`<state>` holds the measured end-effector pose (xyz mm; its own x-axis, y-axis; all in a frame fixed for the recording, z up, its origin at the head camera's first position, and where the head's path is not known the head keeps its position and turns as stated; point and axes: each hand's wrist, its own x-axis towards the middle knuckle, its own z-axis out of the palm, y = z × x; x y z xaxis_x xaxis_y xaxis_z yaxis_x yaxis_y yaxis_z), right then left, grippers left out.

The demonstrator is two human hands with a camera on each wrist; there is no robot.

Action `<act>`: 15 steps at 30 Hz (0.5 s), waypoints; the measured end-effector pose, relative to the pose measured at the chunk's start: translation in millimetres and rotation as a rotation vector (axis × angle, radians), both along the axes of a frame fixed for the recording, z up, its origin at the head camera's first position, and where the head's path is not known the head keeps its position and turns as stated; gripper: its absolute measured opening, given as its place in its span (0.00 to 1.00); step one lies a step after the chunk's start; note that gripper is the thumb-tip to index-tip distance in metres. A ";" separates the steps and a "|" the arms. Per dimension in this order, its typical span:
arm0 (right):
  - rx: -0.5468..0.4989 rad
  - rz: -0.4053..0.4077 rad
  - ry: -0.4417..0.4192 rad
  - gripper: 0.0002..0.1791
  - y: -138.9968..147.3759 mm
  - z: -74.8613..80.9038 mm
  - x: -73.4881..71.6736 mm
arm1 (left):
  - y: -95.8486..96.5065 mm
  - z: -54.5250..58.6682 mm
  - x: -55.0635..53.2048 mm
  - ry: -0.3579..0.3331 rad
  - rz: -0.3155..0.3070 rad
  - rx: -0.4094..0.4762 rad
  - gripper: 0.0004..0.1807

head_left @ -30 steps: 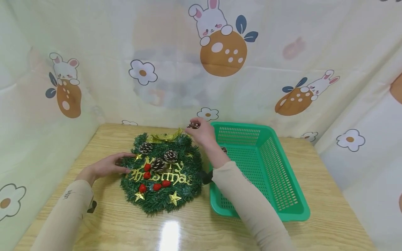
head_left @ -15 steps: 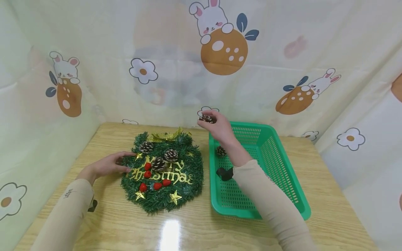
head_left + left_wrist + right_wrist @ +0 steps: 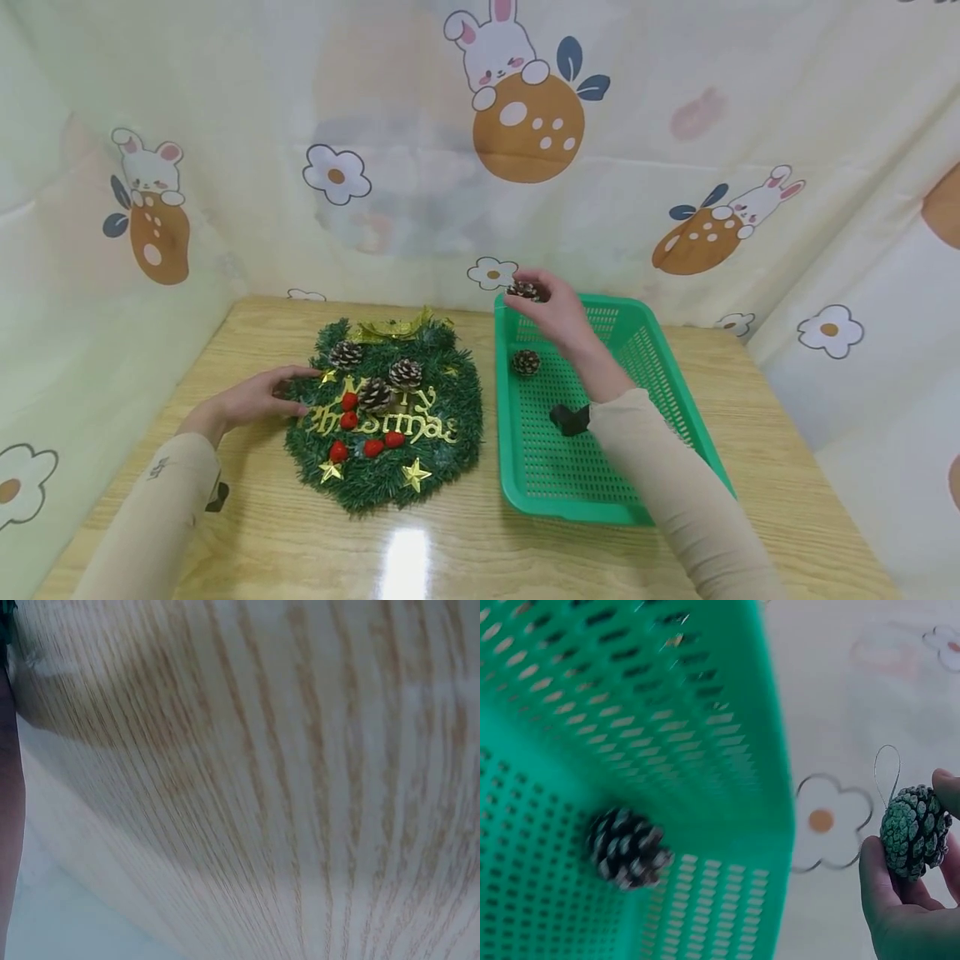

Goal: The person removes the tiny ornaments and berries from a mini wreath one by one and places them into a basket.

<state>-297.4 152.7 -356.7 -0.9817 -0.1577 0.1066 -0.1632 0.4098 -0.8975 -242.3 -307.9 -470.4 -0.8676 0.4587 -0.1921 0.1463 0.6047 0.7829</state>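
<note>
A green Christmas wreath [image 3: 442, 392] lies on the table at left, decked with gold lettering, stars, red berries and several pine cones. My left hand [image 3: 251, 397] rests at its left edge, thumb and fingers spread apart on the greenery; only a sliver of this hand shows in the left wrist view. My right hand [image 3: 558, 312] pinches a frosted pine cone [image 3: 913, 832] with a thin wire loop, raised at the back left corner of the green basket [image 3: 512, 475]. Another pine cone [image 3: 626, 847] lies inside the basket.
The basket stands upright right of the wreath, its perforated walls rising above the wooden table [image 3: 315, 550]. A gold ribbon bow [image 3: 390, 327] tops the wreath. A patterned curtain [image 3: 420, 225] hangs directly behind the table.
My right hand has carried the pine cone rightward from above the wreath's top right to the basket's back left corner. The left hand stays at the wreath's edge.
</note>
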 end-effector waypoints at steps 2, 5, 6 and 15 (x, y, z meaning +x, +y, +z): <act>0.006 -0.008 -0.009 0.29 6.8 -3.9 -1.4 | 0.0 -0.1 0.8 0.007 -0.001 -0.005 0.38; 0.009 -0.024 -0.021 0.29 17.9 -11.0 -4.3 | -0.1 -0.3 1.3 0.012 -0.005 -0.006 0.38; 0.010 -0.026 -0.024 0.29 21.8 -13.7 -5.5 | -0.1 -0.3 1.3 0.013 -0.007 -0.005 0.38; 0.056 -0.069 -0.069 0.29 51.8 -37.9 -14.1 | 0.3 0.6 1.9 0.014 -0.009 0.010 0.38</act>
